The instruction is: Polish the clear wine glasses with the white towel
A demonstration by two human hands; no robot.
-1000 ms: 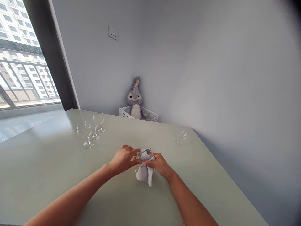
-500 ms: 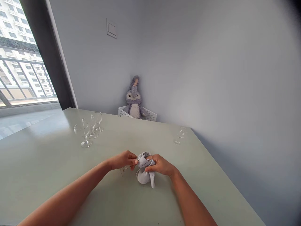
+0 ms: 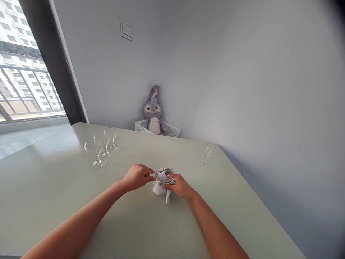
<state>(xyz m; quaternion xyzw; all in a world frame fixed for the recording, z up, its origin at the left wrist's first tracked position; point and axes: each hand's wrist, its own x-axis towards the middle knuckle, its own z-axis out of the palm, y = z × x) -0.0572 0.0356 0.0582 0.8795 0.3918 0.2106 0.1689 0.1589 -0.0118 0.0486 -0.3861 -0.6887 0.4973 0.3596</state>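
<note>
Over the middle of the table, my left hand (image 3: 138,177) pinches the stem of a clear stemmed glass, whose bowl lies tilted toward the right. My right hand (image 3: 180,184) is closed around a light grey cloth (image 3: 161,190), with some fingers pushed into the bowl and the thumb outside. Part of the cloth is stuffed in the glass, and a loose end hangs below. Most of the glass (image 3: 173,172) is hidden by the cloth and fingers; only its rim edge shows.
Several clear stemmed glasses stand about: a wide one (image 3: 99,162), two more (image 3: 106,154) behind it at left, and a small one (image 3: 203,160) at far right. Beyond the table edge, a plush toy (image 3: 154,124) sits in a white basket (image 3: 172,132) against the wall.
Both hands have moved slightly up and away with the glass and cloth. The glass has turned, so its foot no longer shows below my left hand.
</note>
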